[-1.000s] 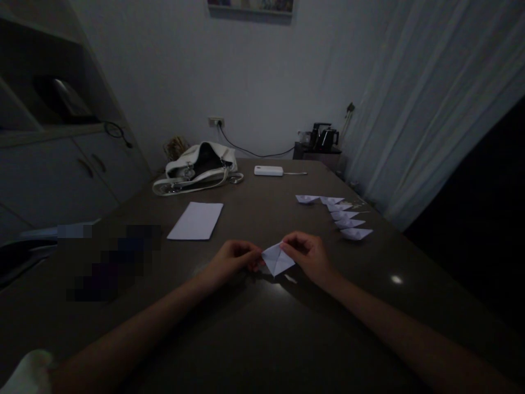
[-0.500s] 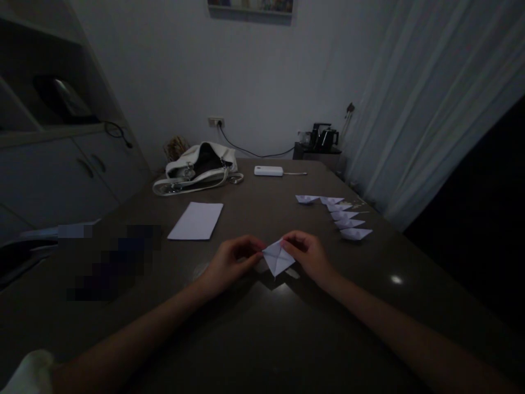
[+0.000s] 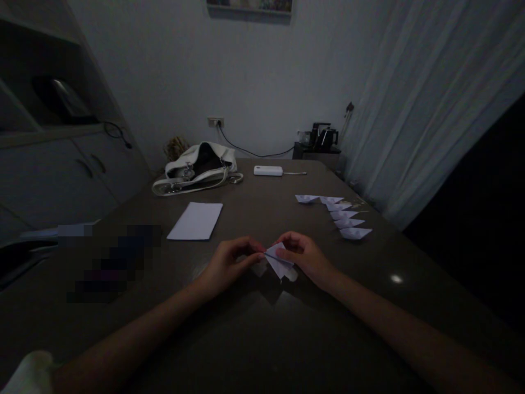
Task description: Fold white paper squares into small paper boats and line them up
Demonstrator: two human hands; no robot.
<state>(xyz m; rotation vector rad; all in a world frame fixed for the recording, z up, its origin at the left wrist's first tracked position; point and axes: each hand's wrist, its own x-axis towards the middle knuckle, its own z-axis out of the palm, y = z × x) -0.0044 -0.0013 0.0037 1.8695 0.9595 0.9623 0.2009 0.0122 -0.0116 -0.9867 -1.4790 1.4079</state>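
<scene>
A small folded piece of white paper (image 3: 280, 267) is held between both hands, just above the dark table. My left hand (image 3: 233, 261) pinches its left corner between thumb and fingers. On the other side, my right hand (image 3: 307, 255) grips the paper's upper right part, thumb on the near face and fingers behind. One upper layer is folded over, and a point hangs toward the table. Several white paper boats (image 3: 346, 215) stand in a line to the right of my hands. A stack of white paper (image 3: 196, 221) lies to the left.
At the back left of the table (image 3: 262, 339) rests a white handbag (image 3: 200, 164). A white power bank (image 3: 268, 171) with a short cable lies at the back middle. Beyond the table's far right corner is a black kettle (image 3: 327, 139). A blurred patch covers the left side.
The upper part of the folded paper has come down and over under my right thumb. My right hand has shifted slightly left; my left hand keeps its pinch on the corner.
</scene>
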